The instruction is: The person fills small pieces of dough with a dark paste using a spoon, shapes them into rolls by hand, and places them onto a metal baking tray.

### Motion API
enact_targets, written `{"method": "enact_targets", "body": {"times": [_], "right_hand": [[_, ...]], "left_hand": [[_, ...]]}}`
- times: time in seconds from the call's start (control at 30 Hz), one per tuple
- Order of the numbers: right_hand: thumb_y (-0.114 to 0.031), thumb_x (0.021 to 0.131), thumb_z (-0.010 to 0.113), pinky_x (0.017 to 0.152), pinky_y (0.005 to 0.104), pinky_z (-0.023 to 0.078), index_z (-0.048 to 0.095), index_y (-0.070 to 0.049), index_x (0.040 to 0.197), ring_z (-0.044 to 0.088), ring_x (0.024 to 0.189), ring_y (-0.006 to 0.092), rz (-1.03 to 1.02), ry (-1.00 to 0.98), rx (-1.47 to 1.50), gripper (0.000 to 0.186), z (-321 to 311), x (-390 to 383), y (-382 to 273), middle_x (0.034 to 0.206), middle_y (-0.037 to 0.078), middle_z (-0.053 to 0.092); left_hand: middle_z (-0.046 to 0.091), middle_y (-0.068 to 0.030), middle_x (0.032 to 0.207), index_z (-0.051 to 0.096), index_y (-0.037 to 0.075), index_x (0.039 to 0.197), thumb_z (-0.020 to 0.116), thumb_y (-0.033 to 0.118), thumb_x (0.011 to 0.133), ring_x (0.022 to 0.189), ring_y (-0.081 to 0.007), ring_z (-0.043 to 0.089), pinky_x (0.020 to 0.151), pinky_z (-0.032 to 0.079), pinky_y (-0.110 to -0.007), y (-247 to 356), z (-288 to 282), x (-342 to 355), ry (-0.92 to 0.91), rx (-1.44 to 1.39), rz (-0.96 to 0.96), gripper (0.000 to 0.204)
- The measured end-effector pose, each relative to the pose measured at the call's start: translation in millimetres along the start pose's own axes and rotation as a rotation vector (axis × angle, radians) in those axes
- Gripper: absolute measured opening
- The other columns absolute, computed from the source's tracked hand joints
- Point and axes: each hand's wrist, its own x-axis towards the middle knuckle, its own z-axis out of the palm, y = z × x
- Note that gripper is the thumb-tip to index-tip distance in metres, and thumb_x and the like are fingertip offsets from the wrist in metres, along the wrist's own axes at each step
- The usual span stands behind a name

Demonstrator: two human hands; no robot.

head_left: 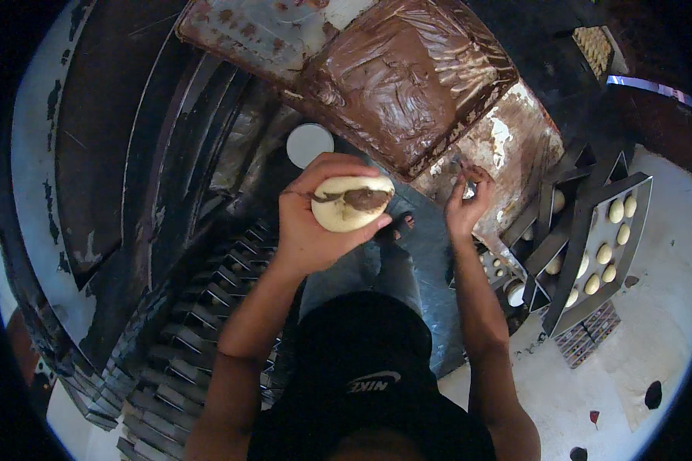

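My left hand grips a pale oval piece of dough or bread with a brown chocolate smear across its top. My right hand has its fingers closed around a small metal tool, partly hidden by them, over a smeared metal tray. Just beyond both hands lies a large tray of brown chocolate spread, with creased plastic at its right side. A white round lid or disc sits above my left hand.
Metal trays with pale dough ovals stack at the right, and another filled tray is at the upper right. Dark metal racks line the left and lower left. A grimy metal tray lies at the top. A pale floor shows lower right.
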Motion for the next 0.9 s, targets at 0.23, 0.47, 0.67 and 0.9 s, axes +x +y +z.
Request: {"method": "enact_targets", "body": {"times": [0.23,0.47,0.67,0.9], "right_hand": [[-0.008,0.097,0.074,0.097,0.0341,0.051,0.072,0.000,0.112,0.067,0.105,0.0193,0.785,-0.301,1.548,0.017,-132.2,-10.0,-119.9,0.117,0.015,0.073],[-0.009,0.074,0.085,0.093,0.0424,0.051,0.078,-0.009,0.109,0.063,0.099,0.0308,-0.365,-0.248,0.263,0.035,-281.7,-24.3,-118.1,0.096,0.010,0.064],[0.004,0.069,0.088,0.074,0.0318,0.054,0.074,-0.005,0.108,0.064,0.094,0.0223,-0.153,0.041,0.563,0.042,-366.0,-53.6,-56.7,0.099,0.010,0.064],[0.010,0.079,0.083,0.078,0.0268,0.058,0.072,0.002,0.106,0.063,0.101,0.0141,-0.301,-0.005,0.332,0.031,-446.7,-89.2,-32.0,0.111,0.008,0.056]], "left_hand": [[0.071,-0.0096,0.110,0.073,0.007,0.111,0.092,0.004,0.069,0.105,-0.0241,0.070,0.088,0.057,-0.034,40.5,87.0,-20.2,-0.191,0.165,0.208,0.047],[0.056,-0.0152,0.146,0.071,0.006,0.126,0.084,0.015,0.078,0.111,-0.0274,0.070,0.093,0.057,-0.037,87.5,196.6,-63.5,-0.205,0.464,0.462,0.051],[0.044,-0.0199,0.158,0.068,0.013,0.138,0.084,0.019,0.078,0.121,-0.0313,0.067,0.096,0.057,-0.040,116.6,288.7,-125.0,-0.442,0.300,0.479,0.063],[0.045,-0.0173,0.161,0.070,0.013,0.136,0.081,0.017,0.081,0.130,-0.0291,0.063,0.102,0.052,-0.040,147.2,345.7,-176.5,-0.607,0.491,0.578,0.056]]}}
